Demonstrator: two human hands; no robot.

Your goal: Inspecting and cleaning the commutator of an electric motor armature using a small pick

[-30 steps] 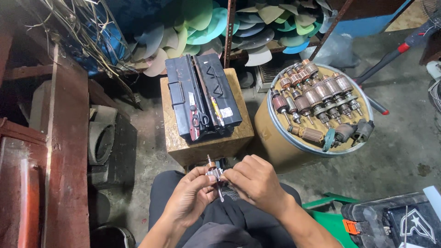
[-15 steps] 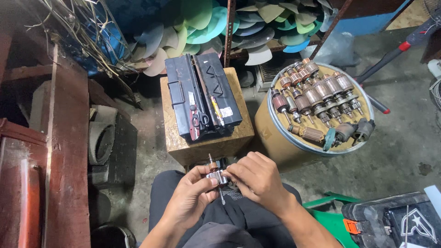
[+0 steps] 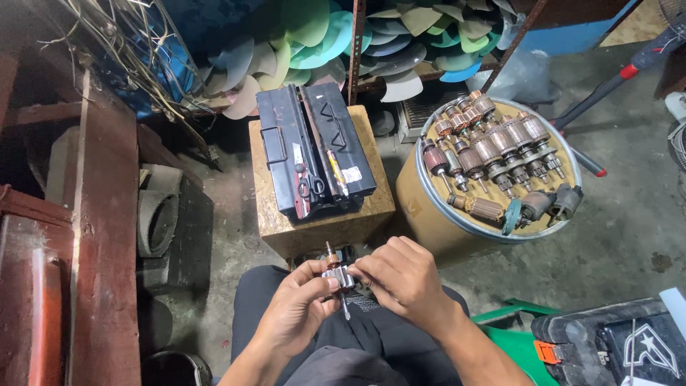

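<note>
Wooden box [image 3: 321,221] close ahead, drum [image 3: 429,207] apparently right.

A small white rectangular label [image 3: 351,174] with a touch of red sits on the black case [image 3: 314,154], well above the hands [image 3: 357,293]. A white emblem sticker [image 3: 647,348] (angular, shield-like) marks the dark case [image 3: 614,343] far right of them.
</note>
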